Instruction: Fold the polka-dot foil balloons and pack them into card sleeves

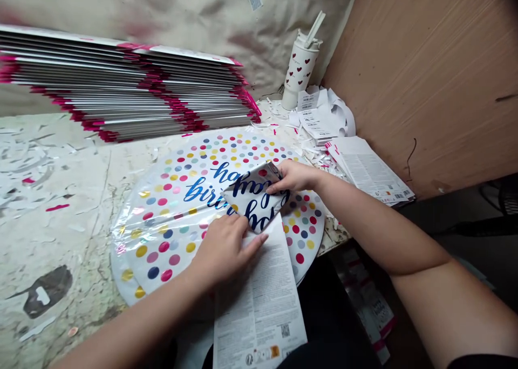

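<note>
Holding folded foil balloon (254, 192) in right hand (294, 177), over flat round balloons (140, 234) on desk (91, 212) | gripping text-covered packet (263, 296) by far end in left hand (227, 245) | having fanned cards (133, 88) at far left, cup (298, 72) at far right

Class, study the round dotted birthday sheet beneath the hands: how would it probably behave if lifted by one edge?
The round dotted birthday sheet would probably droop, as wrinkles cross its surface. It is likely light for its width, since it looks thin and flat. Its glossy glare suggests it may be slippery.
</note>
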`<state>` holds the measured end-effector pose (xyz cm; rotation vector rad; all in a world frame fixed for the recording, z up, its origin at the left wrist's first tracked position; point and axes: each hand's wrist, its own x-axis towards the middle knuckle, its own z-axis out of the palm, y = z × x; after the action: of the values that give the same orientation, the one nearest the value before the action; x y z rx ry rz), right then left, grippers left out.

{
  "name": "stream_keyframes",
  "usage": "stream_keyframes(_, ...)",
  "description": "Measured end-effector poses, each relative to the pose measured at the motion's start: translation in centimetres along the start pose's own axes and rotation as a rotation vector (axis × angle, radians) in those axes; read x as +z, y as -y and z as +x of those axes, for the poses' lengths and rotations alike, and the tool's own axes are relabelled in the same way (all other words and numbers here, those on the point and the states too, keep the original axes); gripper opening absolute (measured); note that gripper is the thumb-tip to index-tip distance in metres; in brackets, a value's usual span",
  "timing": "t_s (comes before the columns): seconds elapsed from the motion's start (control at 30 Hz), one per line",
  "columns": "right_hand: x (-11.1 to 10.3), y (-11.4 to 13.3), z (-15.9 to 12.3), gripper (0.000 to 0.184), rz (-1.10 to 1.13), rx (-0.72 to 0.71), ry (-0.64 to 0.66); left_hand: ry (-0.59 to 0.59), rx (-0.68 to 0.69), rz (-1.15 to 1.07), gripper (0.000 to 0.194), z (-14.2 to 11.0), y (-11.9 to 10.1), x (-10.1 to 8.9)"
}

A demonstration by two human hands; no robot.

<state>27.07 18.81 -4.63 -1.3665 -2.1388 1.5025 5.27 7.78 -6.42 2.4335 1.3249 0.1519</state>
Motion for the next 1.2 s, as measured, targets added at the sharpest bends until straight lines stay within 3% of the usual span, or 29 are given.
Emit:
stream_keyframes(0.1, -0.5, 1.5, 0.0, 0.016, -0.116, -0.033, 0.142, -0.01, 0.004, -0.089, 0.036, -0.8, -0.2, -1.0)
stream_keyframes(0.23, -1.4, 4.6, 1.0, 0.022, -0.206, -0.061, 0.309, -0.247, 0.248, 0.258, 0.028, -2.0, -1.2, -1.3)
stream_keyframes(0.37, -1.4, 7.2, 2.6, 0.031, -0.299, -0.031, 0.439, -0.281, 0.35, 0.403, 0.022, -2.6, -2.1, -1.5)
stream_keyframes(0.5, -0.7, 7.9, 4.4, 0.039, -0.286, 0.068, 0.474, -0.257, 0.335, 0.378, 0.02, -2.7, -2.1, -1.8)
stream_keyframes(0.7, 1.9, 5.7, 6.6, 0.046, -0.295, 0.102, 0.512, -0.094, 0.122, 0.17, 0.027, -2.5, -0.9, -0.2)
stream_keyframes(0.9, 3.5, 3.8, 6.3, 0.038, 0.025, 0.152, 0.343, 0.025, 0.095, 0.087, 0.032, -2.4, -0.8, 0.3)
stream_keyframes(1.03, 3.2, 3.9, 5.8, 0.034, 0.012, 0.077, 0.323, 0.131, 0.101, 0.059, 0.033, -2.1, -1.1, -0.5)
stream_keyframes(1.2, 2.9, 4.7, 5.6, 0.036, -0.043, 0.058, 0.471, 0.093, 0.071, 0.037, 0.029, -2.2, -2.5, -0.5)
